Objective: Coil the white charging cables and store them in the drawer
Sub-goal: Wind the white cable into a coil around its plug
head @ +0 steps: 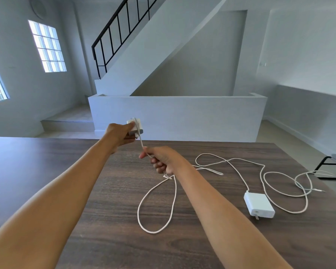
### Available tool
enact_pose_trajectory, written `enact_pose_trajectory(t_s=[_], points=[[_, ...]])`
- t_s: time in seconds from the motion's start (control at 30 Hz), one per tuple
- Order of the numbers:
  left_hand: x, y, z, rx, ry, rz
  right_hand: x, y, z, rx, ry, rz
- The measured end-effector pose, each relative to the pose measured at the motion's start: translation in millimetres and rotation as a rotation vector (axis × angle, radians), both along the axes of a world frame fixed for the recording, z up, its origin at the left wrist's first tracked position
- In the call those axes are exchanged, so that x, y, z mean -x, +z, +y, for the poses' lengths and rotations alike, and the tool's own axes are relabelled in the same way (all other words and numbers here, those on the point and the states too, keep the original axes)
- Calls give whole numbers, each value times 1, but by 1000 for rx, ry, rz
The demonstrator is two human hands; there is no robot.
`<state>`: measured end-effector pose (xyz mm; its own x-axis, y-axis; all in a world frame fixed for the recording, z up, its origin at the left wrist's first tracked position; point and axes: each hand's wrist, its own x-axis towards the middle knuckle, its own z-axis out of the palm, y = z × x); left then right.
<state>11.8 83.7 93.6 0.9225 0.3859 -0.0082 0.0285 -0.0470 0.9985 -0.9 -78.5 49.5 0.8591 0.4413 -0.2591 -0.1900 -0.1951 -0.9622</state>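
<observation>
My left hand (118,133) holds a small white charger plug (135,127) up above the far edge of the dark wooden table (56,171). Its white cable (157,206) runs taut down into my right hand (162,159), which is shut around it, then hangs in a long loop lying on the table. A second, larger white charger block (259,205) lies on the table to the right, its cable (283,183) spread in loose curves toward the right edge. No drawer is in view.
A black-legged bench or chair (330,166) stands past the table's right edge. Beyond the table are a low white wall (182,115) and a staircase with a black railing (114,35).
</observation>
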Motion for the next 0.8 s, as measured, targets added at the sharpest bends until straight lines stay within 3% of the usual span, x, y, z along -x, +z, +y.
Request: enact_pose_trajectory(t_s=[0.13,0.33,0.43,0.53,0.67,0.8], points=[[9,11,0,160,-134,-25,1,-7,-6,88,1,-39],[26,20,19,62,-519,45,-10,-6,-23,179,-136,-252],[34,24,22,34,-675,170,-20,1,-32,212,-185,-426],[43,32,23,-115,-830,320,-28,8,-42,196,-177,-514],[45,39,17,-199,-900,423,-35,16,-48,129,-205,-525],[44,30,15,-64,-942,418,-39,17,-49,113,-306,-512]])
